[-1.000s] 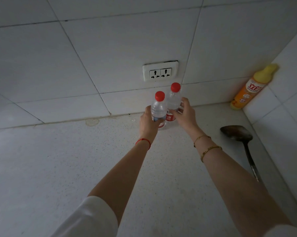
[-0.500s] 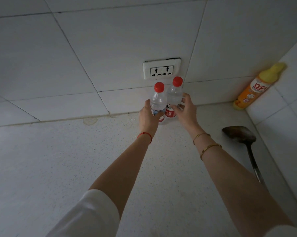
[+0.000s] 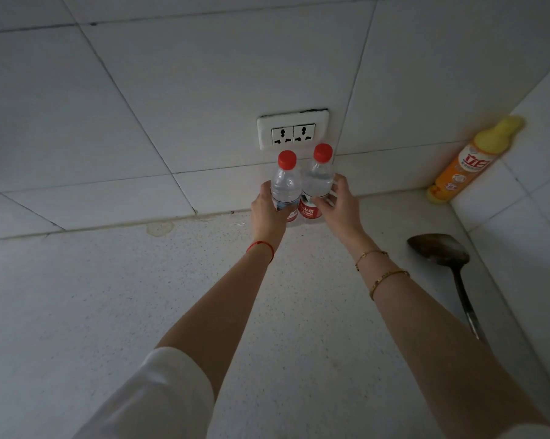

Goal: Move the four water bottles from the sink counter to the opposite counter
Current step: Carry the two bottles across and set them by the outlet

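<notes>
Two clear water bottles with red caps and red labels stand side by side at the back of the speckled counter (image 3: 140,312), close to the tiled wall. My left hand (image 3: 267,210) is wrapped around the left bottle (image 3: 285,185). My right hand (image 3: 340,205) grips the right bottle (image 3: 318,177), with the fingers curled round its side. Both bottles are upright and touch each other. Their bases are hidden behind my hands, so contact with the counter cannot be told.
A white double wall socket (image 3: 293,129) sits just above the bottles. An orange detergent bottle with a yellow cap (image 3: 467,163) leans in the right corner. A metal spatula (image 3: 441,258) lies on the counter to the right, along the side wall.
Both hands have carried the bottles slightly farther toward the wall, under the socket. The grips are unchanged.
</notes>
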### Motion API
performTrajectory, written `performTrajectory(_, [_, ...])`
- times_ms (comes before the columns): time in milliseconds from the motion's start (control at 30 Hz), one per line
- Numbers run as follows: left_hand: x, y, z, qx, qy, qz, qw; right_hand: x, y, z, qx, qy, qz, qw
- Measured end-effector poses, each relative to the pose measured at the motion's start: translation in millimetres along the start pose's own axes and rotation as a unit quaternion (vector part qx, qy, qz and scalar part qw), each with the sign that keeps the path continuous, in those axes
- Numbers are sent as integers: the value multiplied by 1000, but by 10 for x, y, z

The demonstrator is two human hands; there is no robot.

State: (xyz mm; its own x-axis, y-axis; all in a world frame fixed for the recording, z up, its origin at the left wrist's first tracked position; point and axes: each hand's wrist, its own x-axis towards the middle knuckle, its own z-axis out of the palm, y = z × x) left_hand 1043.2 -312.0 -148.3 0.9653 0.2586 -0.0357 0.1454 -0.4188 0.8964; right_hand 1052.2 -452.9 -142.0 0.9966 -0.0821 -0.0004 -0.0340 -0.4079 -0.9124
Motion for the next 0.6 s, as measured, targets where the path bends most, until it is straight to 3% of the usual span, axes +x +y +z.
performTrajectory(433, [-99, 38, -63, 29, -57, -22, 998, -53, -60, 11, -23, 4, 15, 1000])
performTrajectory(600, [-234, 36, -229, 102, -65, -41, 992, -145, -196, -76, -59, 6, 12, 998])
